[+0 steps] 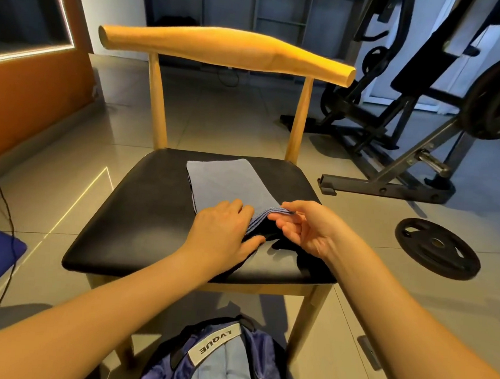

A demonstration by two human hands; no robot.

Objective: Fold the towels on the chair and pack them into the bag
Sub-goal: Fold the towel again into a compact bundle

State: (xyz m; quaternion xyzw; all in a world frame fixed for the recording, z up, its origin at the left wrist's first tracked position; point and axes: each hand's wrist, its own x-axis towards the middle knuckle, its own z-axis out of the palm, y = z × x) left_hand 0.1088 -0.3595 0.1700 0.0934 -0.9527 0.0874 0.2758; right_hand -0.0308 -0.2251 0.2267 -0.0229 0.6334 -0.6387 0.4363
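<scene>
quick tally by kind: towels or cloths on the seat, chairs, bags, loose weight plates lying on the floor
blue-grey towel: 1, folded on the seat
dark cloth: 1, at the seat's front, hard to tell from the black seat
chair: 1
bag: 1
weight plate flat on the floor: 1
total: 5

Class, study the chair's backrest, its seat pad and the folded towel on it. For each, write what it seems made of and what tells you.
Backrest: light wood, smooth matt finish; faint grain shows.
Seat pad: probably leather or a vinyl imitation, black, slightly glossy; it reflects soft light.
Folded towel: blue-grey woven cloth, matt, possibly microfibre; fine texture and stitched layered edges.
</scene>
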